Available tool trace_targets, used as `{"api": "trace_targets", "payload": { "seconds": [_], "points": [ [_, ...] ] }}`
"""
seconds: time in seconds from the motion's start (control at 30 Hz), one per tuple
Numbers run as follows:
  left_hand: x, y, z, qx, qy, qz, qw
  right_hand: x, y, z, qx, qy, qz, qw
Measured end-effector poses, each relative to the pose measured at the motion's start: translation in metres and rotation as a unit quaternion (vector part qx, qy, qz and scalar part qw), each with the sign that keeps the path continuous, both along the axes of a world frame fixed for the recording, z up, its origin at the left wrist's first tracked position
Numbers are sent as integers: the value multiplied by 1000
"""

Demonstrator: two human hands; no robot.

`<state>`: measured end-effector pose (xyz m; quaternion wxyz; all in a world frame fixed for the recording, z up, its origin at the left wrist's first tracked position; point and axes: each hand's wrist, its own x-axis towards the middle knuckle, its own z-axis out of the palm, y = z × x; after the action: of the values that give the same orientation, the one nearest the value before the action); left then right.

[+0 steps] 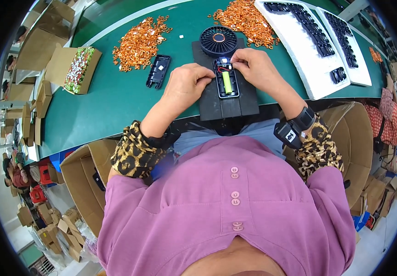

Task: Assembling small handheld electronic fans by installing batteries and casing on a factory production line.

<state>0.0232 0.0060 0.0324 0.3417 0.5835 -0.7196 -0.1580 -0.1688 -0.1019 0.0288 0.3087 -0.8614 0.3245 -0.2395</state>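
A black handheld fan lies on a dark mat (pixel 210 108) in front of me, its round grille (pixel 218 40) pointing away. Its handle (pixel 235 88) has the back off, baring a lime-green battery (pixel 227 83), thin red wires and a small circuit board near the neck. Thumb and forefinger of my left hand (pixel 185 86) are closed at the handle's left edge. My right hand (pixel 262 69) pinches at the handle's upper right, beside the board; what is between those fingertips is too small to make out. Left of my left hand rests a loose black handle cover (pixel 158 71).
Two heaps of small orange parts (pixel 138 43) (pixel 246 23) lie on the green table (pixel 97 112). White foam trays (pixel 306 60) with black parts stand at right. An open carton (pixel 87 73) of green-and-white pieces sits at left. Cardboard boxes (pixel 81 179) flank me below the table edge.
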Motion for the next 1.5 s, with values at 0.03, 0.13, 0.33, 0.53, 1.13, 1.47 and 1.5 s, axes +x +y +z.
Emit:
{"api": "trace_targets", "payload": {
  "seconds": [0.03,0.13,0.33,0.53,1.13,1.47,1.5],
  "points": [
    [-2,1,1,4,2,21,1000,0,2,0,-18,9,-11,1000],
    [-5,3,3,35,9,53,998,0,4,2,-19,17,-27,999],
    [-8,4,3,88,7,95,992,-5,11,-5,-80,10,-11,997],
    [-1,-13,-9,84,121,130,980,-11,29,-8,-174,10,-3,985],
    [-6,-29,-17,105,78,164,978,-16,38,-18,-215,-2,-17,977],
    [-15,-29,-19,54,34,160,985,-22,36,-17,-216,-11,-25,976],
    [-14,-27,-21,8,18,140,990,-20,37,-18,-219,-8,-34,975]
  ]
}}
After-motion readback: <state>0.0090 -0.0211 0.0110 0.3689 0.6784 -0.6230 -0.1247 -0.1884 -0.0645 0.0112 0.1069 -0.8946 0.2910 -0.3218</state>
